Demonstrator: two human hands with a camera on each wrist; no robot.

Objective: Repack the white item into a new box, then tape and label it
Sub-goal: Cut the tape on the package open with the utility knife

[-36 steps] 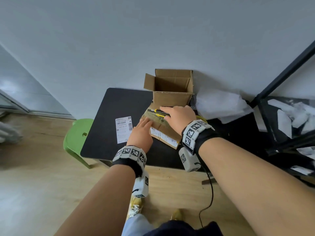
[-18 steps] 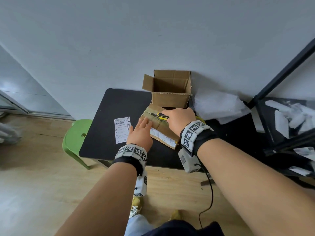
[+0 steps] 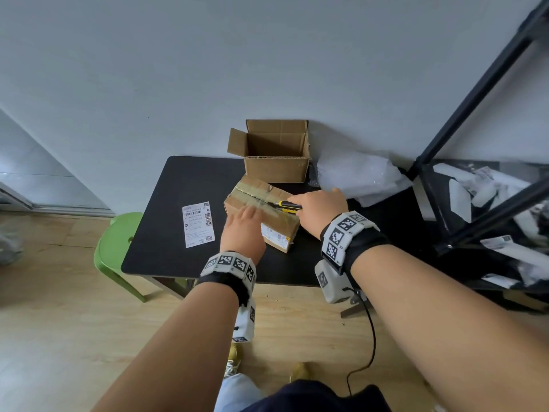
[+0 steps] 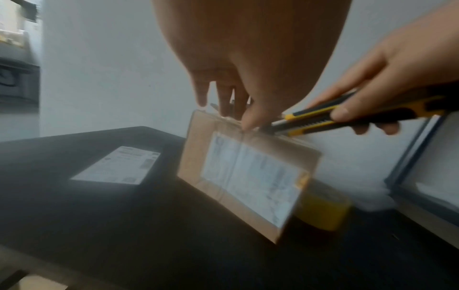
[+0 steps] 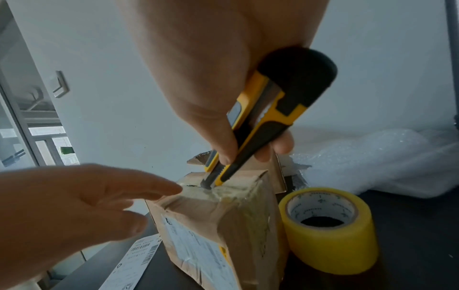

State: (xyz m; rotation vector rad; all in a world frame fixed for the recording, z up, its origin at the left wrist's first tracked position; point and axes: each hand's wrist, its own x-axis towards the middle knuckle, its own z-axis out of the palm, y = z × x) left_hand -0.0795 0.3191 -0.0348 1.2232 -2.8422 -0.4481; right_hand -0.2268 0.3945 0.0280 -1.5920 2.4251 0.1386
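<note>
A taped old cardboard box (image 3: 267, 203) with a white label on its near side lies askew on the black table (image 3: 166, 233). My left hand (image 3: 244, 226) rests on its top with straight fingers (image 4: 223, 104). My right hand (image 3: 319, 207) grips a yellow-and-black utility knife (image 3: 287, 206) whose blade (image 5: 207, 185) is sunk in the tape seam along the box top (image 5: 223, 193). Behind it, an open empty cardboard box (image 3: 276, 169) stands against the wall. Whatever is inside the taped box is hidden.
A loose shipping label (image 3: 197, 224) lies flat to the left of the taped box. A yellow tape roll (image 5: 330, 231) sits just to the box's right. Bubble wrap (image 3: 356, 178) is piled at the back right beside a black rack (image 3: 439, 209). A green stool (image 3: 114, 248) stands left of the table.
The right hand has drawn the knife along the tape seam toward the near right end of the box. The left hand stays on the box top.
</note>
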